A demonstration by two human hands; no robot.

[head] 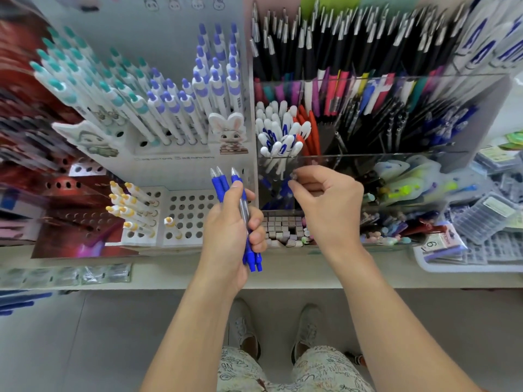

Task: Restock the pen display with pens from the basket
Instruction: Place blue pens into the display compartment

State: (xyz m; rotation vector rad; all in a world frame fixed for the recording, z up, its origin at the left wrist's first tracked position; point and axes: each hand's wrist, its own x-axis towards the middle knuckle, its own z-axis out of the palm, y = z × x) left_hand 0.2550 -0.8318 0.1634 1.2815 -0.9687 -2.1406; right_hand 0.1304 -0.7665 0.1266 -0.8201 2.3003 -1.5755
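The left hand (230, 230) grips a bundle of 3 blue pens (240, 219), tips up, in front of the display. The right hand (325, 199) pinches the tip of another blue pen (288, 183) at the rim of the clear compartment (353, 158) — its barrel appears to be inside already. No basket can be made out. To seat this pen well, lower it straight beside the blue pens already there, then release — feed the bundle 1 pen at a time.
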